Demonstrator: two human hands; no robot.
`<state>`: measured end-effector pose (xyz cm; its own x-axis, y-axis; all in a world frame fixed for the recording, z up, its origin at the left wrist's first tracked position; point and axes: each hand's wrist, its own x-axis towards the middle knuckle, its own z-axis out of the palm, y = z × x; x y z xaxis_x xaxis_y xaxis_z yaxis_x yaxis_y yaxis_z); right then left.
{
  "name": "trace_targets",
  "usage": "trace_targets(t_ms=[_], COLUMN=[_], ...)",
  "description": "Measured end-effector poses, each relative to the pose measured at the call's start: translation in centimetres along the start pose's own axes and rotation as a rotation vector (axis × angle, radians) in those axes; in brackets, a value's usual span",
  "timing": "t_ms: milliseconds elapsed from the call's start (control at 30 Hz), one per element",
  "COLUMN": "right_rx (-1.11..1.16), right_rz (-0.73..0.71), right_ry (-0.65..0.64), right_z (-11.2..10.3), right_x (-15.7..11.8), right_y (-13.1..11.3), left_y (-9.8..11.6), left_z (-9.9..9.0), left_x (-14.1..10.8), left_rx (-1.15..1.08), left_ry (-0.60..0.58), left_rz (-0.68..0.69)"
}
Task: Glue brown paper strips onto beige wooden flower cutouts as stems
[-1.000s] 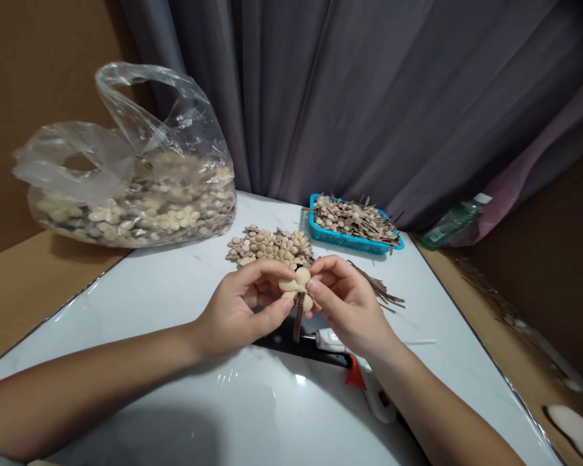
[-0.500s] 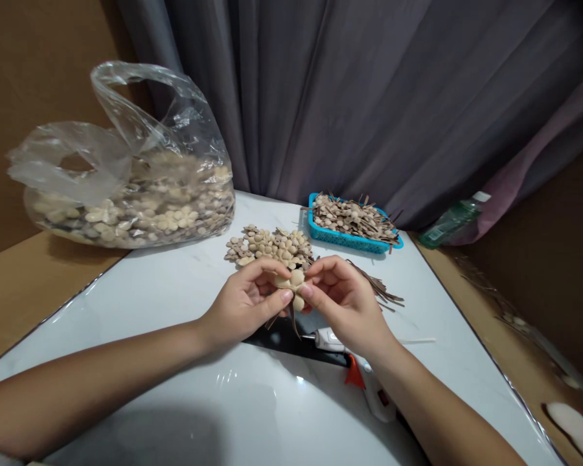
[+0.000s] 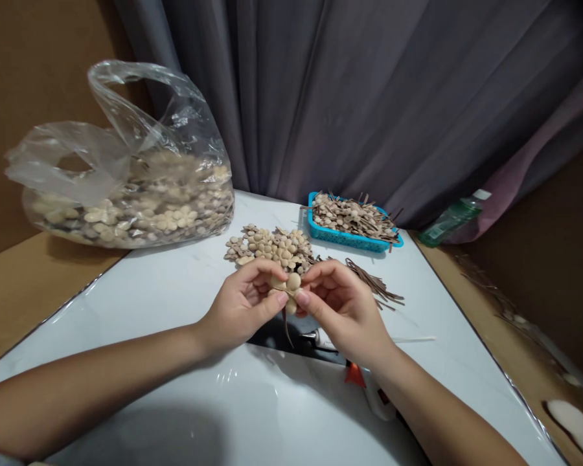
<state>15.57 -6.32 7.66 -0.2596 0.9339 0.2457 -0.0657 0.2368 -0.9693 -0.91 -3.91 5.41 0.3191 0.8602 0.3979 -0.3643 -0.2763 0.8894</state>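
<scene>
Between my two hands is a small beige flower (image 3: 293, 282) with rounded, padded petals and a thin brown strip hanging below it. My left hand (image 3: 247, 301) pinches its left side between thumb and fingers. From the other side my right hand (image 3: 342, 307) grips it the same way, the thumbs almost meeting at the front. Beneath the right hand and forearm lies a white glue gun (image 3: 324, 339) with an orange trigger, partly hidden, over a black mat (image 3: 272, 335). Just beyond the hands sits a pile of similar beige and grey-brown flowers (image 3: 272, 246).
A clear plastic bag (image 3: 136, 200) full of flowers stands at the back left. At the back right is a blue basket (image 3: 350, 242) of flowers and strips. Loose brown strips (image 3: 376, 285) lie right of the pile. A green bottle (image 3: 449, 220) leans beyond the table's right edge.
Both hands have shifted slightly left and down with the flower, which has turned a little. The brown strip has swung left. The things on the table are unmoved.
</scene>
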Motion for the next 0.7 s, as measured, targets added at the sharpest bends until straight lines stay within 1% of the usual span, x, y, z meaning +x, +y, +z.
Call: trace_targets(t_ms=[100,267,400,467,567,633,700], right_rx=[-0.010,0.080,0.091,0.073,0.007,-0.110,-0.270], right_rz=[0.005,0.061,0.045,0.031,0.011,-0.029,-0.103], right_ry=[-0.022,-0.024,0.004,-0.012,-0.045,-0.070,-0.113], right_z=[0.0,-0.3,-0.6,-0.9,-1.6,-2.1,-2.4], right_x=[0.0,0.4,0.7,0.9,1.3,1.5,1.7], right_y=[0.1,0.2,0.3,0.5,0.8,1.1,1.3], left_y=[0.1,-0.2,-0.5,-0.6,-0.7,-0.8,-0.8], left_z=[-0.1,-0.3,-0.4,-0.4,-0.4,-0.4,-0.3], left_x=[0.0,0.0,0.0,0.0,0.1,0.1,0.0], left_rx=[0.005,-0.087,-0.133,-0.124,-0.166,-0.231,-0.292], left_ry=[0.025,-0.034,-0.025,-0.009,0.001,-0.020,-0.044], left_rz=[-0.027,-0.069,-0.106,-0.131,-0.182,-0.226,-0.284])
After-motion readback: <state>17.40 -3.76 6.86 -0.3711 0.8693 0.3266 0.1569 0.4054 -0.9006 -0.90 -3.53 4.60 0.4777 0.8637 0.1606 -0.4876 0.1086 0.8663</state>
